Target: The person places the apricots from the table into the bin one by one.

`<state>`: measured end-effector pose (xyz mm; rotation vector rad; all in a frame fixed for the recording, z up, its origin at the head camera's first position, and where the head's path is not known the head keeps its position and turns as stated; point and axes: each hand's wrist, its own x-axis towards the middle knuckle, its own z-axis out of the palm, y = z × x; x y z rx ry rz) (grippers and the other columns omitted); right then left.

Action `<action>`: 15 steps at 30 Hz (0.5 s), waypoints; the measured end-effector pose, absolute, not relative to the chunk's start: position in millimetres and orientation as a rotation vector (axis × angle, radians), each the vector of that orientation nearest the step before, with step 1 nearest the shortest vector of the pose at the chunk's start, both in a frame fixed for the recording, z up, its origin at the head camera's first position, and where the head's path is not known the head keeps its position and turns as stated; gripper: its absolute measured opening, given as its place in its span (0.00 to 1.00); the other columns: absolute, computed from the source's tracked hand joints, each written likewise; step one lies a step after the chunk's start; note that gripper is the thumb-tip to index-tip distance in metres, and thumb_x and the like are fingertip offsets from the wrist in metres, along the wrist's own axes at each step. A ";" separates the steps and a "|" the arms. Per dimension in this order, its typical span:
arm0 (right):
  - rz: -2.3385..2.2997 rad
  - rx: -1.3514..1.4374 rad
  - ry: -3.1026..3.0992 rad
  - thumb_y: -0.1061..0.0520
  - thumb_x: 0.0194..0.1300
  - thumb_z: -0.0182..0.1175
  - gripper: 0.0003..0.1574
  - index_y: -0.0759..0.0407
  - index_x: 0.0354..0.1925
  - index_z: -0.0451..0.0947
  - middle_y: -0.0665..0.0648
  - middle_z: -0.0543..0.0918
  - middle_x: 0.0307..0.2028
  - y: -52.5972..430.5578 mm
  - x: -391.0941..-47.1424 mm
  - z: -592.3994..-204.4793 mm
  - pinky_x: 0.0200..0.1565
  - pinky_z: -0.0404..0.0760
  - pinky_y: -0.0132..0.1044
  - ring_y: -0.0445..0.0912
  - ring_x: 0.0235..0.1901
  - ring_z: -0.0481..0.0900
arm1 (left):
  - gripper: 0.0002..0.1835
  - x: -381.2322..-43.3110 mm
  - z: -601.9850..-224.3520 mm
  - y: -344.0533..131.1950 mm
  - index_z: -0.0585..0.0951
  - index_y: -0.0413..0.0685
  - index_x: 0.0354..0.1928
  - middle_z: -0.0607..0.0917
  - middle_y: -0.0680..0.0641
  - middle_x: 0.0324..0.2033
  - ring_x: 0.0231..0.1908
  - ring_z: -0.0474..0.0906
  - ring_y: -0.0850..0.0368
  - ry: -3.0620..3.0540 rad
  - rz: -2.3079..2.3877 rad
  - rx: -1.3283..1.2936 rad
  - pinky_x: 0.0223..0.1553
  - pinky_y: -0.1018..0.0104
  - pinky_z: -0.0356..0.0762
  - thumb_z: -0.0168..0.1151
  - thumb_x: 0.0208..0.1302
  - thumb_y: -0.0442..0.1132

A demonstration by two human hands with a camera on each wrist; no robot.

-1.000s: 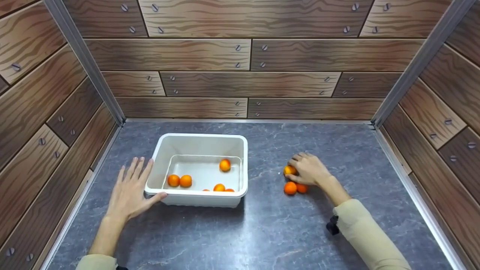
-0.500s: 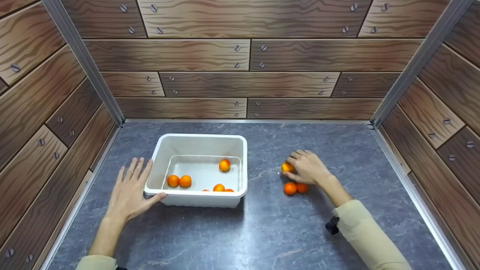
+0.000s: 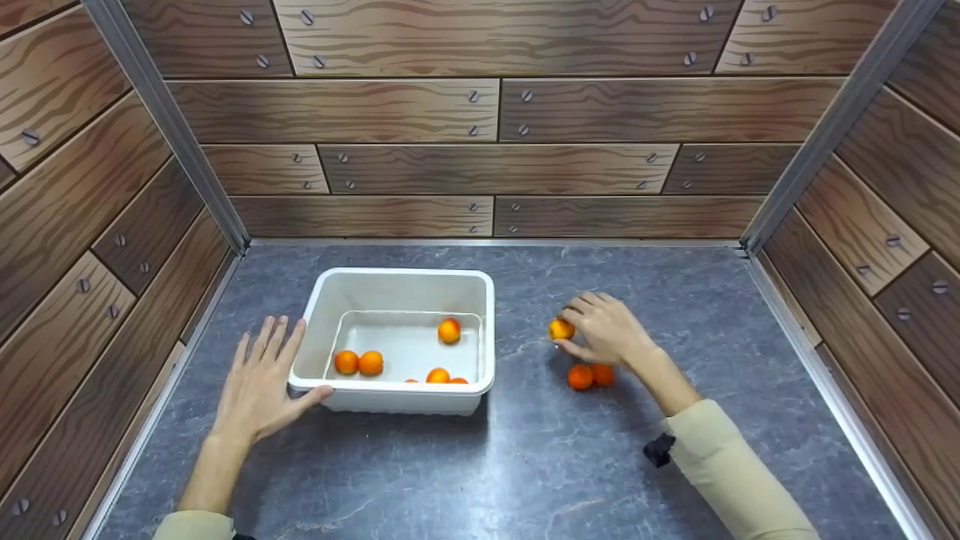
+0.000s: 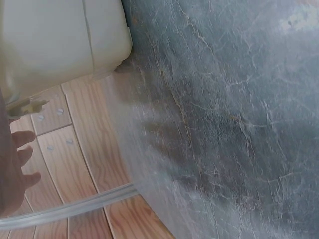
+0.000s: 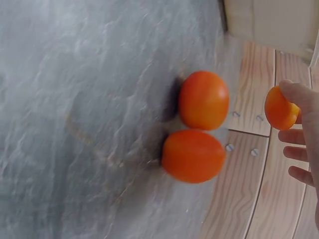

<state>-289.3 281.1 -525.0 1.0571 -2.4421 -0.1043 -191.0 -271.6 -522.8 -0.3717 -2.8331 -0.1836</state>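
Observation:
My right hand (image 3: 611, 331) pinches a small, smooth orange fruit (image 3: 560, 329) between thumb and fingers, held off the table in the right wrist view. Below that hand, two more orange fruits (image 3: 580, 376) sit side by side on the grey marbled table; their exact kind is unclear. To the left stands a white plastic tub (image 3: 405, 388) with several orange fruits (image 3: 370, 363) in it, some partly hidden behind its near wall. My left hand (image 3: 255, 390) is spread at the tub's left side, fingers straight, with the thumb at the near rim.
Wood-patterned panels (image 3: 420, 112) wall the table at the back and both sides, with metal strips along their edges. A stretch of grey table (image 3: 525, 435) lies between the tub and the right forearm.
My right hand has lifted the fruit away from the other two and moved it slightly left and toward the back. My left hand and the tub have stayed put.

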 end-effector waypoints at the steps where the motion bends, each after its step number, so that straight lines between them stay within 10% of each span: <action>1: -0.092 1.057 -2.435 0.36 0.64 0.71 0.27 0.56 0.47 0.87 0.56 0.90 0.44 279.3 -288.9 -523.7 0.49 0.89 0.52 0.55 0.47 0.87 | 0.61 -190.9 -522.9 -271.7 0.60 0.45 0.83 0.62 0.33 0.81 0.83 0.54 0.34 -2.833 -0.186 -0.372 0.82 0.32 0.49 0.61 0.57 0.78; 15: -0.043 1.072 -2.342 0.35 0.64 0.70 0.27 0.54 0.48 0.87 0.54 0.91 0.45 253.1 -281.0 -508.8 0.48 0.89 0.47 0.52 0.45 0.87 | 0.61 -191.2 -523.3 -271.7 0.61 0.44 0.82 0.62 0.32 0.81 0.82 0.55 0.34 -2.835 -0.187 -0.375 0.82 0.32 0.50 0.61 0.57 0.77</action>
